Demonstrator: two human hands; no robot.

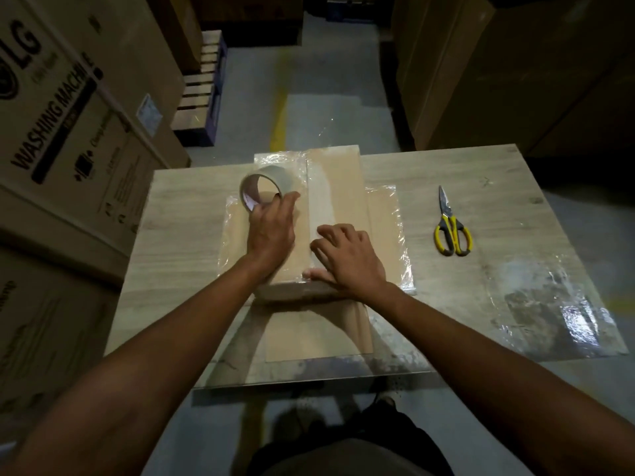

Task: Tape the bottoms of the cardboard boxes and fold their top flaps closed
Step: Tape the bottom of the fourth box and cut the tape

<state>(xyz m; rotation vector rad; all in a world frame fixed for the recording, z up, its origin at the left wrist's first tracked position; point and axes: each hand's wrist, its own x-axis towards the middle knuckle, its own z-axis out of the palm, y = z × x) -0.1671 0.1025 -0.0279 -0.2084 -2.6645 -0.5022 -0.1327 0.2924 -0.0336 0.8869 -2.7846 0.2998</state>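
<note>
A: The left hand [271, 228] is gripping the clear tape roll [263, 188] atop the brown cardboard box [338, 194], mid-table.
B: The right hand [347, 259] is pressing spread fingers by its near edge. Yellow-handled scissors [453, 225] are lying well apart on the pale wooden table [192, 235].

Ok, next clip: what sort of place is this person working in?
Probably a warehouse or stockroom: a washing machine carton and other large cartons stacked on either side, a wooden pallet, and a concrete floor with a painted yellow line.

Brown cardboard box [338, 194], clear tape roll [275, 173] seemingly atop
</note>
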